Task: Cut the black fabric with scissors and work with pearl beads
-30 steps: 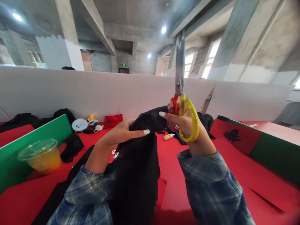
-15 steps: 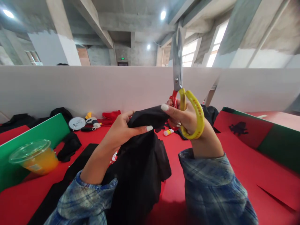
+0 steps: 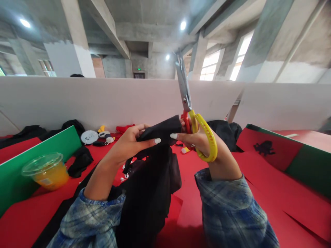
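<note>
Black cloth hangs from both hands, its upper edge folded over into a band. My left hand pinches the fold at its left end, thumb in front. At the right end, the thumb and fingers of my right hand grip the same fold. Scissors with red and yellow handles also sit in my right hand, blades pointing up and away from the cloth. The yellow loop hangs around the outside of that hand. My fingertips behind the fold are partly hidden.
A plastic cup with orange contents stands left by a green board. A round white item and small toys lie further back. A glue stick rests behind the cloth. A white partition runs across the back.
Both hands have shifted slightly left with the cloth, and the fold is now straighter and flatter. The scissors have tilted leftward and dropped a little. Small white bits now show left of the cloth.
</note>
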{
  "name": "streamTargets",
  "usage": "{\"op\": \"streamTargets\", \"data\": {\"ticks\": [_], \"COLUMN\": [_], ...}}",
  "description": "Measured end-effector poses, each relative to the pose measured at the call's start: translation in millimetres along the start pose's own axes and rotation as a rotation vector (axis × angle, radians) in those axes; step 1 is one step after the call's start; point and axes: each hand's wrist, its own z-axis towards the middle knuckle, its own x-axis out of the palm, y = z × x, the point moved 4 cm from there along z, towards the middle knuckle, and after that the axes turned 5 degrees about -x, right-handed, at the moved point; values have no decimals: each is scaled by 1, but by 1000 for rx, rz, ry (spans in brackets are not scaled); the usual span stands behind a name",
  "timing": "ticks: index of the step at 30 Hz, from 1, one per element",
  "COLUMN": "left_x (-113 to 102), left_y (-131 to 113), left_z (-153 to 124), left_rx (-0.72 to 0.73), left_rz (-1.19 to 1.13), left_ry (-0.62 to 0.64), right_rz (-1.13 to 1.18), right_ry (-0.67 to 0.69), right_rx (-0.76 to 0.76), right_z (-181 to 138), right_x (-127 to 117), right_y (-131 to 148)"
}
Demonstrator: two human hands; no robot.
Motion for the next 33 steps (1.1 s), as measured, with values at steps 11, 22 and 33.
{"op": "streamTargets", "data": {"ticks": [11, 22, 33], "left_x": [13, 11, 6], "left_y": [0, 1, 11], "left_z": [3, 5, 12], "left_rx": [37, 61, 62], "left_rz": [-124, -80, -27], "left_ry": [-1, -56, 8], "right_rz": [1, 69, 153], "right_ry": [213, 179, 31], "right_rx": [-23, 32, -38], "right_z": [-3, 2, -9], "right_x": [4, 4, 2], "right_y": [-2, -10, -21]}}
